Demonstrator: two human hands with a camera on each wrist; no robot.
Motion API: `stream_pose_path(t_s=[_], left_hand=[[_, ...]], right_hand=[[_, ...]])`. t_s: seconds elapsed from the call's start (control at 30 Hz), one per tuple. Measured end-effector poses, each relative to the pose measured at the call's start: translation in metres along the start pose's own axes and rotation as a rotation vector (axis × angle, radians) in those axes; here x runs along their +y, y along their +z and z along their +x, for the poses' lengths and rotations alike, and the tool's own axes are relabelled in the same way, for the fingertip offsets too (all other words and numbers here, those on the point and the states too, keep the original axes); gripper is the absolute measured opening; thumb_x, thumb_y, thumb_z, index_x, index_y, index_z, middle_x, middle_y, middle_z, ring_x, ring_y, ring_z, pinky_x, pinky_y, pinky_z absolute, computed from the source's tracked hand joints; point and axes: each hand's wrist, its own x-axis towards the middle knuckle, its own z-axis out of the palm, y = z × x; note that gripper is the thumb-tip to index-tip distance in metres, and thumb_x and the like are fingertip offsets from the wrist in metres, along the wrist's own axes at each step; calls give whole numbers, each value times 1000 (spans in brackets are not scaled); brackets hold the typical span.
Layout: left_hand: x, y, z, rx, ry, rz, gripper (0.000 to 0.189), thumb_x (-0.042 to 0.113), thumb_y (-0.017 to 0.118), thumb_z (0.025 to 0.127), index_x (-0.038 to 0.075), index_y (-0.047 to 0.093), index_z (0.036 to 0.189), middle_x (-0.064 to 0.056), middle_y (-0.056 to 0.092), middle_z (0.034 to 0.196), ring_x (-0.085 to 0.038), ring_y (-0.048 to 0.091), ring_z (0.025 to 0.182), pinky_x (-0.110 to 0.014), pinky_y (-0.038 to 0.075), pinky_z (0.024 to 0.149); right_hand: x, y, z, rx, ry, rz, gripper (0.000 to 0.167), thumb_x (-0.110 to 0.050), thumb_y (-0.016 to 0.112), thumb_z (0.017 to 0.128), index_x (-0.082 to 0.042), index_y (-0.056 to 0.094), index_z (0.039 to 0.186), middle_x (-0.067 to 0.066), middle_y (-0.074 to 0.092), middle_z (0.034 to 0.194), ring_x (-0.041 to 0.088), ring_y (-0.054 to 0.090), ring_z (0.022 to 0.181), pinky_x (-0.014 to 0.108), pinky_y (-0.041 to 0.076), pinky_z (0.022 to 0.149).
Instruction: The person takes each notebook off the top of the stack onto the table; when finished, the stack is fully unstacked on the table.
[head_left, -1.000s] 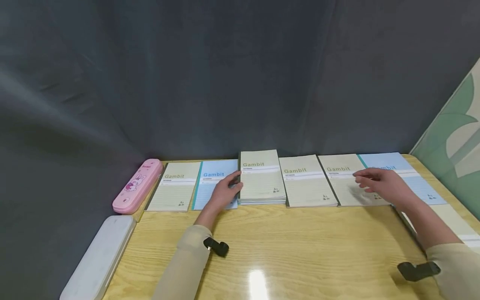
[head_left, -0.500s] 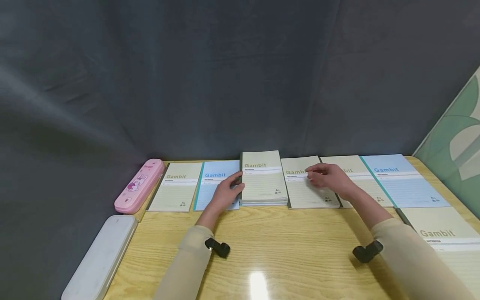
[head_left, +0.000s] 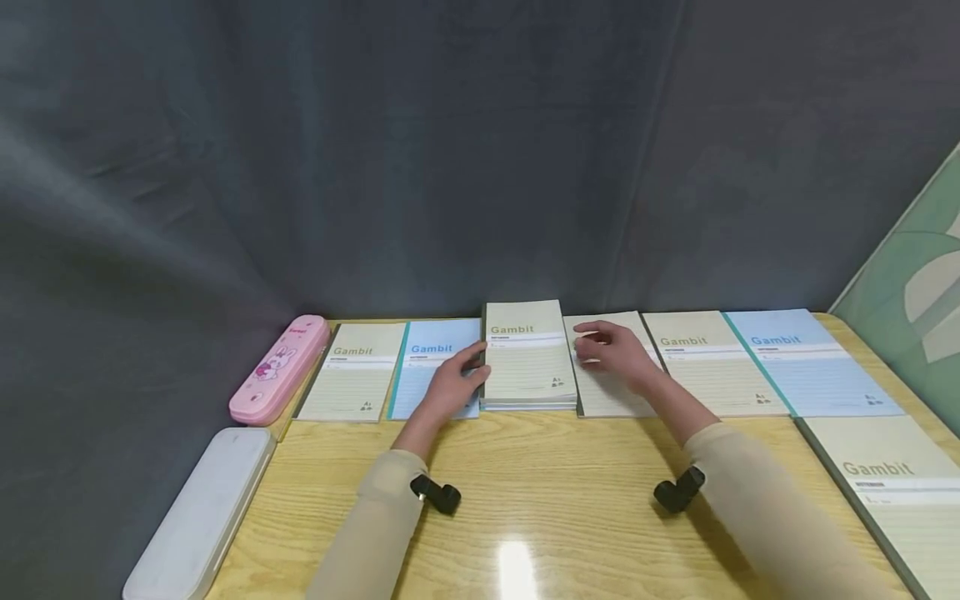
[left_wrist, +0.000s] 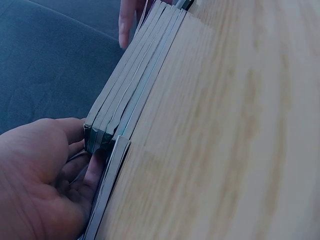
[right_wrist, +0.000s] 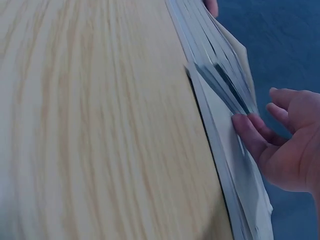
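A stack of Gambit notebooks (head_left: 525,362), with a cream cover on top, lies at the back middle of the table. My left hand (head_left: 452,385) touches the stack's dark spine side, its wrist over a blue notebook (head_left: 424,392). In the left wrist view, the left fingers (left_wrist: 92,175) reach the near corner of the stacked spines. My right hand (head_left: 617,354) hovers over the cream notebook (head_left: 606,398) just right of the stack. The right wrist view shows its fingertips (right_wrist: 240,122) close to the stack's page edges, with no notebook in its grasp.
Another cream notebook (head_left: 356,379) lies far left, by a pink pencil case (head_left: 277,371) and a white case (head_left: 201,512). To the right lie a cream notebook (head_left: 708,367), a blue one (head_left: 813,367) and a nearer cream one (head_left: 888,492). A dark curtain (head_left: 480,158) hangs behind.
My right hand has moved left, from above the right-hand notebooks to the stack's right side. My left hand has stayed at the spine side.
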Motion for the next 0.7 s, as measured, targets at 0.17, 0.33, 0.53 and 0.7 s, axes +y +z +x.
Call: stream_pose_path(t_s=[0.17,0.33,0.53,0.7], left_hand=[[-1,0,-1,0,21,1,50,28,61,104,22,49,152,-10,52,148,-28,51,134,-47,42,108],[0,0,-2,4,19,3,50,28,61,104,22,50,152,-11,54,147,-28,51,134,-48,42,108],[2,0,-3,3,18,6,50,27,60,104,21,49,152,-12,54,147,-29,51,134,-48,42,108],[3,-1,-3,2,16,5,50,27,60,105,21,49,153,-11,53,147,-29,51,134,-48,42,108]], right_hand=[[2,17,10,50,22,11,38,-10,61,102,9,57,135,27,61,123,14,65,92,36,59,82],[1,24,14,96,36,-27,37,-12,67,99,7,62,130,22,64,118,10,64,89,31,60,79],[2,27,17,128,50,-70,37,-14,74,95,7,67,124,23,66,118,7,66,82,28,59,73],[3,28,20,142,59,-151,37,-14,79,91,3,69,122,19,66,115,9,63,84,25,58,69]])
